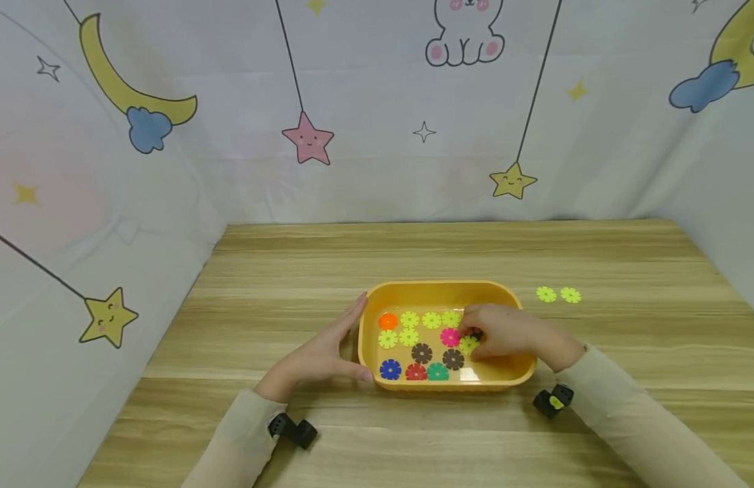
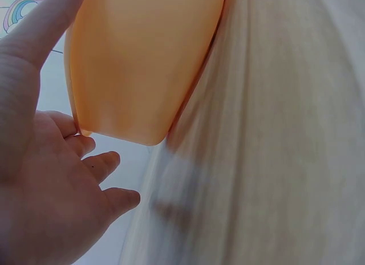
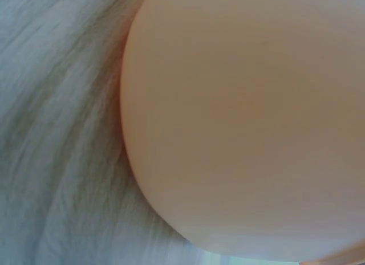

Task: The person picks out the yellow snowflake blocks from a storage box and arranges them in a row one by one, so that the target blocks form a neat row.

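A yellow-orange plastic basin [image 1: 493,371] stands on the table, holding several notched flower-shaped discs. My left hand [image 1: 316,359] spans its left end, fingers stretched along the outside and thumb at the front corner; in the left wrist view, fingertips are right at the basin's edge. Inside the right half, my right hand [image 1: 499,329] reaches down, fingers bent and thumb apart. A yellow disc [image 1: 469,346] shows between them, beside a partly hidden dark one. Whether the right fingers pinch a disc, I cannot tell. A pink disc [image 1: 449,337] lies by the fingertips. The right wrist view shows only the basin's outer wall [image 3: 239,128].
Two yellow discs [image 1: 558,295] lie on the wooden table [image 1: 279,257] behind the basin's right end. In the basin are also an orange disc [image 1: 388,321], a blue disc [image 1: 390,369], a red disc [image 1: 416,372] and a green disc [image 1: 438,371]. A printed curtain [image 1: 377,176] hangs behind.
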### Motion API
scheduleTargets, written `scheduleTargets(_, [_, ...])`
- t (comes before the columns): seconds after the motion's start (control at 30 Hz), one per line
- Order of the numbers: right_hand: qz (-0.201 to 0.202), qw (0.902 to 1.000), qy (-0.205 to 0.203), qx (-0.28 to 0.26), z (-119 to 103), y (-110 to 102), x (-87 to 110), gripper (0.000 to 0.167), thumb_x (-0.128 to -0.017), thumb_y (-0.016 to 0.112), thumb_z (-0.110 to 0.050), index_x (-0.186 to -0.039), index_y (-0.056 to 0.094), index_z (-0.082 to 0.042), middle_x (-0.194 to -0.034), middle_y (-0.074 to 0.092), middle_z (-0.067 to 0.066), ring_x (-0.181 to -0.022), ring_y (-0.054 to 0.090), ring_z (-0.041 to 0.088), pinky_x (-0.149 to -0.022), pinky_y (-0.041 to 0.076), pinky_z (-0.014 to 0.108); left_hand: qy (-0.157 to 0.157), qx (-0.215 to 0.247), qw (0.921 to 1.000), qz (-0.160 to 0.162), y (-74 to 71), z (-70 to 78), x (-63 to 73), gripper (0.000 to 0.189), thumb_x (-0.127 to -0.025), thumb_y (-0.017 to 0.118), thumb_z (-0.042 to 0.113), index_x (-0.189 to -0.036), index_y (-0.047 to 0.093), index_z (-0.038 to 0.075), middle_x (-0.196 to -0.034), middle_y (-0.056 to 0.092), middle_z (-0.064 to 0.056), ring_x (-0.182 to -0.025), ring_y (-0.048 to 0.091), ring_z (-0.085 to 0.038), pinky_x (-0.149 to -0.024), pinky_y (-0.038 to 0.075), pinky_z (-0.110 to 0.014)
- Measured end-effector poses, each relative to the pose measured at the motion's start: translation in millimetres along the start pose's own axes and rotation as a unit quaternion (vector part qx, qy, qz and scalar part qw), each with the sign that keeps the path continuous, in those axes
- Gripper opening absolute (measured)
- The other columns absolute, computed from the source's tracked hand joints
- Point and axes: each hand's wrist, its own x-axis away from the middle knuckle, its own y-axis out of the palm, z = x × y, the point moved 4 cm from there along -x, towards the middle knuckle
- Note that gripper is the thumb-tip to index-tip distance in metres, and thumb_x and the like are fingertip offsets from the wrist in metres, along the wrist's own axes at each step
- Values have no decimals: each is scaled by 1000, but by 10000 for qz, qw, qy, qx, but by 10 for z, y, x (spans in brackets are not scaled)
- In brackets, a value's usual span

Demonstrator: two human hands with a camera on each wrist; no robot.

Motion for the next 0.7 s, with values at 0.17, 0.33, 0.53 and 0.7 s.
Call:
scheduleTargets(0.17, [47, 10000, -15, 68, 0, -1, 2, 21, -76, 76, -12, -96, 71, -11, -88, 57, -6, -76, 47, 9, -69, 44, 25, 3, 15, 10000, -3, -1, -1, -4, 125, -67, 86, 45, -156, 0, 25, -163, -5, -1, -148, -4, -23, -117, 6, -54])
scheduleTargets(0.33, [57, 9997, 24, 226, -7, 13, 4, 21, -76, 74, -12, -96, 70, -12, -87, 56, -7, -75, 45, 8, -68, 44, 24, 28, 15, 10000, 2, 2, -17, -7, 126, -67, 85, 47, -156, 0, 23, -163, -4, 0, -149, -4, -24, -117, 6, -54])
scheduleTargets(0.53, [90, 9996, 60, 266, -16, 17, 9, 22, -76, 74, -12, -98, 70, -11, -90, 56, -6, -75, 46, 9, -68, 45, 25, 42, -8, 10000, 8, 3, -17, -6, 126, -66, 85, 49, -156, 1, 23, -163, -4, 1, -149, -4, -24, -117, 6, -54])
scheduleTargets(0.7, [101, 9999, -9, 65, -40, 22, -3, 24, -76, 74, -10, -100, 70, -8, -87, 54, -5, -69, 45, 6, -63, 44, 21, 34, 24, 10000, 5, 1, -9, -7, 125, -67, 85, 46, -156, 1, 24, -163, -4, -1, -149, -4, -24, -117, 6, -54])
